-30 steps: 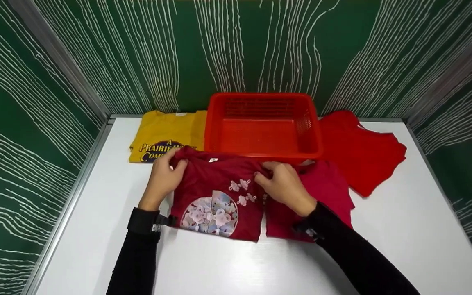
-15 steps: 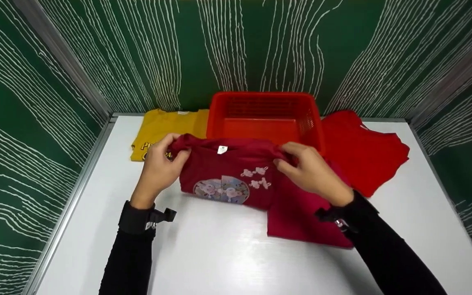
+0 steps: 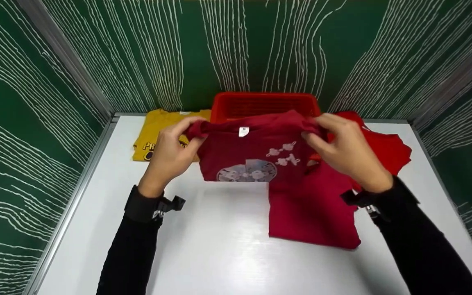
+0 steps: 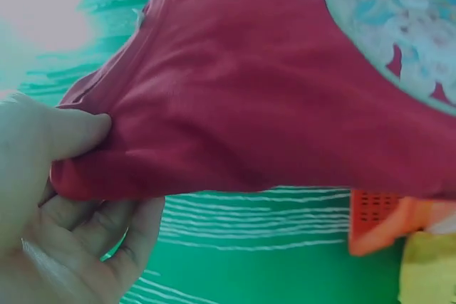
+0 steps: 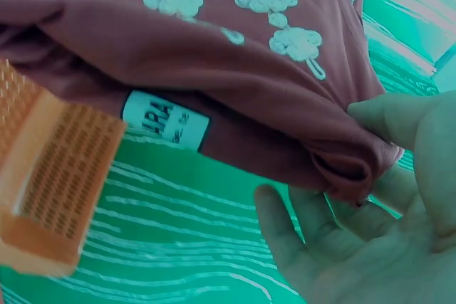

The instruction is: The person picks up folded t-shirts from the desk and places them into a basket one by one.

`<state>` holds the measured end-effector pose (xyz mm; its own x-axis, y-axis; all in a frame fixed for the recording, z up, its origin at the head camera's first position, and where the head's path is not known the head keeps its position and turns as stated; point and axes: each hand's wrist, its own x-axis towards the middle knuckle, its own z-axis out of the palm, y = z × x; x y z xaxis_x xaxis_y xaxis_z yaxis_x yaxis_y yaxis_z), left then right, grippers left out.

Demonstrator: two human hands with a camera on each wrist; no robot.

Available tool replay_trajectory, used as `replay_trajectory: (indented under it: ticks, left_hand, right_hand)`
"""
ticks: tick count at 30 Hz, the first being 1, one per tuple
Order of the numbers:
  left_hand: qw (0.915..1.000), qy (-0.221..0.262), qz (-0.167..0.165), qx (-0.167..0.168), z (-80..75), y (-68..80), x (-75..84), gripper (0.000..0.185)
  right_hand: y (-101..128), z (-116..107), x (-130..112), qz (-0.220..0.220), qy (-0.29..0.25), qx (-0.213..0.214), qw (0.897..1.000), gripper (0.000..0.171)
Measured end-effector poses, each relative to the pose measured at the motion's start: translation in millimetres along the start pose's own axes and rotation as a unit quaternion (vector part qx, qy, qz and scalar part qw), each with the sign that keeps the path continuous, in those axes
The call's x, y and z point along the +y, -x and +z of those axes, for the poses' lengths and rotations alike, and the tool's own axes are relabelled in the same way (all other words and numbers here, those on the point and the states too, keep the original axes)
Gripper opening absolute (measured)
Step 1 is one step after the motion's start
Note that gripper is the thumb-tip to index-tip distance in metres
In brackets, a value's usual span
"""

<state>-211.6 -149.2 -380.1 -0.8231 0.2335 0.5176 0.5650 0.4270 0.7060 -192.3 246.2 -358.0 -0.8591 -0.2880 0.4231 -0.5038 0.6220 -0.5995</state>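
Dark red printed shirt (image 3: 256, 153) is now hanging in the air, lifted off the white table (image 3: 219, 254); half a second ago its hem was still lying on the surface. Top edge is now riding level with the front rim of the red basket (image 3: 264, 104), covering most of it. Left hand (image 3: 172, 153) is pinching the shirt's top left corner, thumb over fabric, fingers curled under it. Right hand (image 3: 348, 153) is pinching the top right corner the same way. Both hands are sitting higher and farther toward 12 o'clock than before.

A folded crimson garment (image 3: 312, 209) is lying flat at 5 o'clock of the held shirt, uncovered since the lift. Yellow shirt (image 3: 158, 131) is lying at 10 o'clock, red shirt (image 3: 383, 149) at 3 o'clock, behind the right hand.

Open table is running from 6 to 8 o'clock, down to the near edge. Green walls (image 3: 35, 123) are closing in left, right and behind the basket.
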Motion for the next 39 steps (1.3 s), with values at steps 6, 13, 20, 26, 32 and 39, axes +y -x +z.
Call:
replay_trajectory:
  ticks: [6,13,20,26,32,39]
  left_hand:
    - [0.9993,0.010,0.026,-0.025,6.5,-31.5,-1.7,0.024]
    - [0.9980,0.007,-0.025,-0.058,21.8,-72.5,-30.3,0.020]
    - [0.9936,0.011,-0.094,-0.061,37.6,-101.0,-49.2,0.018]
    - [0.9938,-0.021,-0.095,-0.054,47.5,-110.3,-58.7,0.017]
    - [0.9921,-0.068,-0.082,-0.066,48.6,-116.1,-56.2,0.021]
    - [0.9876,-0.127,-0.060,-0.071,40.2,-125.4,-36.2,0.019]
  right_hand:
    - [-17,-21,10,0.031,0.004,0.001,1.000,0.011]
    - [-47,-24,35,0.090,0.010,-0.028,0.995,0.021]
    - [-74,-13,56,0.054,0.116,-0.016,0.992,0.026]
    - [-87,0,73,0.062,0.130,-0.022,0.989,0.028]
    - [-91,7,86,0.062,0.125,-0.002,0.990,0.026]
    - [-94,-1,79,0.065,0.103,0.014,0.992,0.022]
